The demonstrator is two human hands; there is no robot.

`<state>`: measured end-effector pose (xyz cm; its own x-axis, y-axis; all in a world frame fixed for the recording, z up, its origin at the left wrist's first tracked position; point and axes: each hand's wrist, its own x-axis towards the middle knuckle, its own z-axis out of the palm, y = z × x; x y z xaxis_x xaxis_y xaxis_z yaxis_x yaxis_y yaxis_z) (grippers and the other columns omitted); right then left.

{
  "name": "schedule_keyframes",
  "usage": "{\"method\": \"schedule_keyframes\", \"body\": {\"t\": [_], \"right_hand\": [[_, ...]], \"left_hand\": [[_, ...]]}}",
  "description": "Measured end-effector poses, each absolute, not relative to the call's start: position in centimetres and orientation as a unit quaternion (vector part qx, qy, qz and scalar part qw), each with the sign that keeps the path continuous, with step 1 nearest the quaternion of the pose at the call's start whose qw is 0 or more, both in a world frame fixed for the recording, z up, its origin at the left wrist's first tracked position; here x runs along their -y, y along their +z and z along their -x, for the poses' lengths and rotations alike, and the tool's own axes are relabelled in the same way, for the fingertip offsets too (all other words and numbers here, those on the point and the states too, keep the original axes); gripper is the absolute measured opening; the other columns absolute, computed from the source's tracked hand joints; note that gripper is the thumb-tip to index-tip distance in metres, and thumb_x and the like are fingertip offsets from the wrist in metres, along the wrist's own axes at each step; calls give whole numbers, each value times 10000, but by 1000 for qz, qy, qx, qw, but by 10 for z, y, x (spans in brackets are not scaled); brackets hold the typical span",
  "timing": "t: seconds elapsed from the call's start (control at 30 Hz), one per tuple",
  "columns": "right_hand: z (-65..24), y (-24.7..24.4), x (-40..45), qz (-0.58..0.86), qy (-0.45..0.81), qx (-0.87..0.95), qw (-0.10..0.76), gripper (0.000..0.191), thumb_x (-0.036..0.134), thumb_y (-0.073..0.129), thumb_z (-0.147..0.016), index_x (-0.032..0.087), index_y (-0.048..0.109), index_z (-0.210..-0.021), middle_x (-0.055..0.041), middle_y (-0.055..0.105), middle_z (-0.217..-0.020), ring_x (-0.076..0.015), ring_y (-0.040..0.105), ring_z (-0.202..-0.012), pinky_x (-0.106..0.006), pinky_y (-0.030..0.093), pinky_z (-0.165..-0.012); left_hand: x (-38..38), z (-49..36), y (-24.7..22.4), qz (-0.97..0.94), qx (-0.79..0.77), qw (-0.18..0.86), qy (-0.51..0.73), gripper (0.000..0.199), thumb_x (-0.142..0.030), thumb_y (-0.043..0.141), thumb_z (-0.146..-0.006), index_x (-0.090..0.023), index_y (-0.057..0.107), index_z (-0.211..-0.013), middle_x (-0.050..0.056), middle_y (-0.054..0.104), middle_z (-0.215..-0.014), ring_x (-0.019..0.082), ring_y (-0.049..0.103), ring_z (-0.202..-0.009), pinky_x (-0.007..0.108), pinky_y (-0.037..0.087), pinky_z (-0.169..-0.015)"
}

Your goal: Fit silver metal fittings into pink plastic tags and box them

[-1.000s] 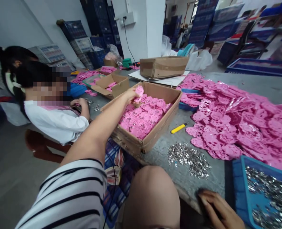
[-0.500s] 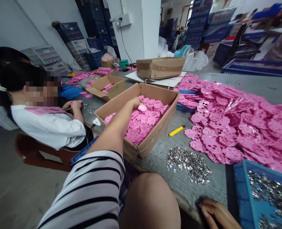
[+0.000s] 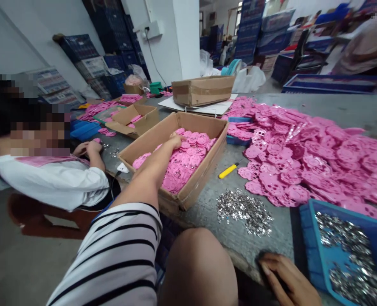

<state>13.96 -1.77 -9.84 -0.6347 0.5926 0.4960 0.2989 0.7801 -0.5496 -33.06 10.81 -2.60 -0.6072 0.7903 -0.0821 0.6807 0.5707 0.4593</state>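
Observation:
My left hand [image 3: 176, 140] reaches into a cardboard box [image 3: 204, 178] holding many flat pink plastic pieces [image 3: 178, 170] dotted with small shiny bits. An outstretched finger touches the pieces near the middle of the box; the other fingers are partly hidden, and nothing shows lifted in the hand. At the table's front edge rests my right hand [image 3: 288, 278], thumb and fingers apart, with nothing visible in it. It lies between a heap of small silvery parts [image 3: 244, 212] and a blue tray [image 3: 309, 250] with more of them.
A large pile of pink pieces [image 3: 322, 157] covers the right of the table. A yellow-handled tool [image 3: 228, 171] lies beside the box. Behind it stand a small blue bin [image 3: 236, 140] and another cardboard box [image 3: 204, 91]. A co-worker [image 3: 57, 182] sits at the left.
The pink piece at my left fingertips now lies among the others, let go. My left hand has drawn back slightly. The view has shifted to the right; my right hand stays at the edge.

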Motion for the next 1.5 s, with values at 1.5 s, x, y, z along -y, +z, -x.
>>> {"method": "schedule_keyframes", "body": {"t": [1.5], "right_hand": [[-119, -128, 12, 457, 435, 504, 590, 295, 350, 614, -723, 223, 565, -985, -98, 570, -1103, -202, 576, -929, -423, 486, -899]], "left_hand": [[-10, 69, 39, -430, -439, 604, 507, 585, -274, 821, -544, -202, 542, -1053, 73, 695, -1053, 220, 650, -1029, 344, 500, -867]]}}
